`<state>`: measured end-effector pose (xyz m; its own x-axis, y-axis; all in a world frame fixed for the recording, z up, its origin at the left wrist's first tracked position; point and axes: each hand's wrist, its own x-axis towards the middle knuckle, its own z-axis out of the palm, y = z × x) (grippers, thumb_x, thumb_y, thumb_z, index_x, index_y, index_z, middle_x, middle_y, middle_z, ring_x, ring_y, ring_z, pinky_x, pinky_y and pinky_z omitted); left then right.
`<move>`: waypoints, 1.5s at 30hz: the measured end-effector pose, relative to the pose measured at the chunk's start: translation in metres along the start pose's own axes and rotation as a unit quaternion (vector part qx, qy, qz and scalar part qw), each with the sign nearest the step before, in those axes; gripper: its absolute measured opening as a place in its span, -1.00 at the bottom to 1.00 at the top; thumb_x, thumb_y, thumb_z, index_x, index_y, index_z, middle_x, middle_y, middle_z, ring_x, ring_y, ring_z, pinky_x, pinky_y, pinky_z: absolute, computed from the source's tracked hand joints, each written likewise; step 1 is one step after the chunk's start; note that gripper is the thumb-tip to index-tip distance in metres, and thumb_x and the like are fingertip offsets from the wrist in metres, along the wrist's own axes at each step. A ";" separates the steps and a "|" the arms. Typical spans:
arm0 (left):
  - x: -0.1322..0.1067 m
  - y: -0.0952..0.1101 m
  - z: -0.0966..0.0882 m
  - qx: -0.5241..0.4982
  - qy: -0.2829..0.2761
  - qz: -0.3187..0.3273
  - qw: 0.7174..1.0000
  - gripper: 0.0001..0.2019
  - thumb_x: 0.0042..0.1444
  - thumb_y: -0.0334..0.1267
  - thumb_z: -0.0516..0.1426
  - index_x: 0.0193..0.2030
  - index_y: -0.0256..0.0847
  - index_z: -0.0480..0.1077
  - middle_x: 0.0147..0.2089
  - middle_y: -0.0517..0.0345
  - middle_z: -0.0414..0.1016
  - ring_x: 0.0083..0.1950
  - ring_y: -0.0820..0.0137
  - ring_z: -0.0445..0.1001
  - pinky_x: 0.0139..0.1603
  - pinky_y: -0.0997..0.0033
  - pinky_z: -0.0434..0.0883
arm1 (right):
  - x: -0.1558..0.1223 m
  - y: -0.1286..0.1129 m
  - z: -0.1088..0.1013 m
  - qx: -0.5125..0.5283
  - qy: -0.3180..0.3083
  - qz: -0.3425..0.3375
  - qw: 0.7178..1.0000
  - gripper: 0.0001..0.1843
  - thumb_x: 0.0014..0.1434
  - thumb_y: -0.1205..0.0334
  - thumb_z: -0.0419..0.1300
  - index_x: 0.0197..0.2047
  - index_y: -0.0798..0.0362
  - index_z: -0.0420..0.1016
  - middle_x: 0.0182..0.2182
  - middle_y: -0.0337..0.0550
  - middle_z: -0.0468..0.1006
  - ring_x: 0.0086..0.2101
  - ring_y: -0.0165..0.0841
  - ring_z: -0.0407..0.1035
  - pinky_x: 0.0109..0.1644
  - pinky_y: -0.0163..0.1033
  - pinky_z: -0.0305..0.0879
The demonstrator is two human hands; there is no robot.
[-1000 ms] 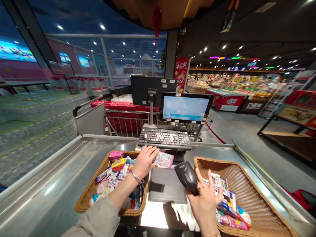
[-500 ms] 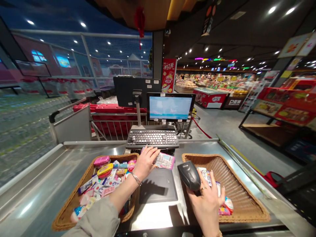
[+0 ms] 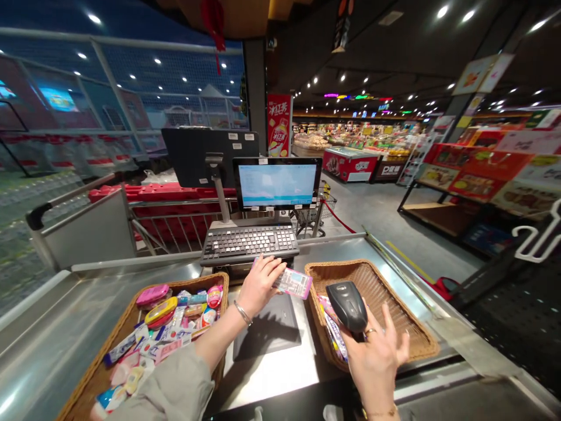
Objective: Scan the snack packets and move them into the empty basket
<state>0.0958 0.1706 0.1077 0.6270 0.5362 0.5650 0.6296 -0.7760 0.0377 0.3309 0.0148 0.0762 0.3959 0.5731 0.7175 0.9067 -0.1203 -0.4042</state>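
Pink-edged flat packet (image 3: 297,283) in my left hand (image 3: 262,283), barcode scanner (image 3: 348,305) in my right hand (image 3: 376,356).
Packet gripped by its left end, between left wicker basket (image 3: 97,344) and right wicker basket (image 3: 397,307); scanner clasped above the latter. Keyboard (image 3: 252,241) just beyond.

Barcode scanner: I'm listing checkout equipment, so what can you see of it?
The barcode scanner is black, smooth and apparently plastic, with a broad, rounded head. The right hand holds it, some fingers spread, with its head angled forward and to the left. In the image it overlaps the wicker basket on the right; whether they touch is unclear. The hand hides its grip.
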 end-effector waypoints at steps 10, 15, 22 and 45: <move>0.033 0.021 0.032 -0.035 -0.008 0.070 0.997 -0.39 0.11 -0.34 0.22 0.31 -0.12 0.18 0.24 -0.09 0.38 0.38 0.11 0.16 0.36 -0.24 0.12 | -0.006 0.040 -0.014 -0.054 0.048 0.056 0.996 -0.42 0.16 -0.30 -0.04 -0.30 0.03 0.53 -0.19 0.04 0.62 0.16 0.03 0.23 0.25 0.28 -0.18; 0.056 0.047 0.053 -0.022 0.018 0.112 0.993 -0.45 0.20 -0.49 0.07 0.33 -0.20 0.14 0.39 -0.08 0.17 0.49 0.17 -0.19 0.40 -0.07 0.15 | -0.008 0.054 -0.018 -0.088 0.080 0.029 0.993 -0.43 0.16 -0.30 -0.02 -0.47 0.01 0.46 -0.24 0.04 0.62 0.13 0.00 0.28 0.24 0.24 -0.06; 0.054 0.042 0.050 -0.034 0.022 0.096 0.995 -0.52 0.27 -0.45 0.00 0.32 -0.19 0.15 0.40 -0.09 0.15 0.49 0.20 -0.20 0.38 -0.11 0.17 | -0.001 0.047 -0.014 -0.086 0.082 0.057 0.991 -0.40 0.17 -0.31 -0.08 -0.37 0.03 0.48 -0.19 0.07 0.60 0.11 0.02 0.29 0.24 0.26 -0.04; -0.093 -0.025 -0.024 0.023 -0.004 -0.123 0.992 -0.57 0.23 -0.39 0.06 0.25 -0.20 0.24 0.33 -0.10 0.27 0.43 0.15 0.08 0.34 -0.19 0.20 | 0.000 -0.042 0.038 0.084 -0.068 -0.031 0.994 -0.35 0.14 -0.32 -0.02 -0.18 0.08 0.55 0.06 0.18 0.46 0.15 0.01 0.25 0.25 0.22 -0.05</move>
<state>0.0108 0.1317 0.0743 0.4550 0.7101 0.5373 0.7841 -0.6055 0.1363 0.2875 0.0505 0.0721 0.3072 0.6805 0.6652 0.8871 0.0483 -0.4591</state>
